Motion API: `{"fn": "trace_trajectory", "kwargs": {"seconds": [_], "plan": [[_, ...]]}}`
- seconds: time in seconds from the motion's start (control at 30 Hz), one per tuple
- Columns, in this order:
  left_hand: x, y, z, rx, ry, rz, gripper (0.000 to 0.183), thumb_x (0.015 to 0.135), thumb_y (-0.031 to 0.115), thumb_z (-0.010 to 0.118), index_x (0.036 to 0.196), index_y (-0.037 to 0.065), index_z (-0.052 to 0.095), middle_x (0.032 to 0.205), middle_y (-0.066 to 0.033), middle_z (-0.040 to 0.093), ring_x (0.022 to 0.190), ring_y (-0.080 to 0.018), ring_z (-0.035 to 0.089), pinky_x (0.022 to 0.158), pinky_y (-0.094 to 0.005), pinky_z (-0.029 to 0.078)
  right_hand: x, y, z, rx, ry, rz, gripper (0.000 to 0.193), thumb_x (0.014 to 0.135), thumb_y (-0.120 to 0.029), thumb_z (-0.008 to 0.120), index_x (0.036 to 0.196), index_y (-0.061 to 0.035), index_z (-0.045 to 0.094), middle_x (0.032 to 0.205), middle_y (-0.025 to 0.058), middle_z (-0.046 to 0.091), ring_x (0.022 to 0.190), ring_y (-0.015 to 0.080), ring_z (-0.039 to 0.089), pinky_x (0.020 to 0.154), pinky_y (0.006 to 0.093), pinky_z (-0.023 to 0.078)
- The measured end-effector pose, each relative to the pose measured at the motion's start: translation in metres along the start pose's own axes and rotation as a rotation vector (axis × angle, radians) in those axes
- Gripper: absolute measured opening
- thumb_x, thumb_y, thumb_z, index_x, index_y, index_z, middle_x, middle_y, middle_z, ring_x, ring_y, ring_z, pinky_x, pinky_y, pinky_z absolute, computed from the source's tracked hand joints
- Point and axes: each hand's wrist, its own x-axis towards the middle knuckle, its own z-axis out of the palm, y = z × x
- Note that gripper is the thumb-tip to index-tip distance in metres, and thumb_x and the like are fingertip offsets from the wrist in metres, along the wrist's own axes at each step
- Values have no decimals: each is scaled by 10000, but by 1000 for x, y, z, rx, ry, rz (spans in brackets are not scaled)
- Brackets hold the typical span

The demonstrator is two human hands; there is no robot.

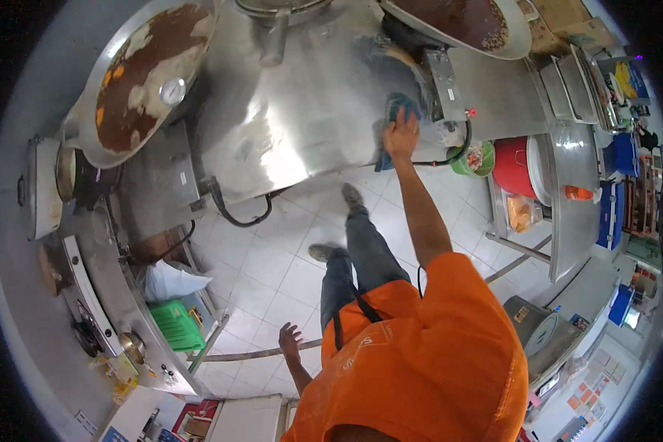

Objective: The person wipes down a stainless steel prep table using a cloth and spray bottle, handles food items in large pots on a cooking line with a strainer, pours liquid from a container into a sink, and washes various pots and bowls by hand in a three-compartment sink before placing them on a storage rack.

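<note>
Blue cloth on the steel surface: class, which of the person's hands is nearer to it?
Right: the right hand rests on the blue cloth; the left hand is apart from it, lower and further left in the picture.

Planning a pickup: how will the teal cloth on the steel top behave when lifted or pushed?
The teal cloth is probably floppy: it looks crumpled under the right grip. Pushed, it likely slides, since the steel top looks smooth and shiny. Can't tell if it's wet.
</note>
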Motion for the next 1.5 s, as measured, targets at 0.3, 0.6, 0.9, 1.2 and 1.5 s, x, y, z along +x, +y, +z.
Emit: {"fn": "trace_trajectory", "kwargs": {"seconds": [0.3,0.6,0.9,1.2,1.5], "plan": [[-48,-42,98,-131,212,-130,345,890,237,560,1217,128,537,1009,-82,637,770,-192,611,593,-353,496,183,-26,38,-115,52,270,628,862,-398,432,1388,-55,401,1407,269,357,1304,450,308,1108,560,138],[-63,-25,236,-154,-26,-238,329,924,191,481,1235,91,525,1022,-89,654,793,-154,619,603,-277,490,165,-87,3,428,-296,-622,306,692,-59,575,989,-58,648,954,150,607,899,337,570,816,450,450],[-84,104,303,169,112,223,300,969,239,495,1194,46,543,1002,-61,637,789,-127,588,632,-257,473,129,-19,-23,357,-197,-586,332,790,-37,532,1053,-166,689,1245,70,575,1209,258,479,1058,440,325],[-93,322,569,419,-93,1279,439,837,201,677,1181,-32,536,1146,-187,596,1066,-299,577,870,-378,470,-44,130,-99,517,-537,-760,256,750,-75,637,991,-135,700,1212,34,605,1063,291,549,919,444,407],[-67,319,755,611,169,1210,1112,606,435,820,1433,25,199,1333,-222,403,1157,-379,487,994,-536,340,-55,353,-213,569,-201,-50,376,724,85,499,1043,-18,668,1147,194,615,1109,295,568,967,334,425]]}}
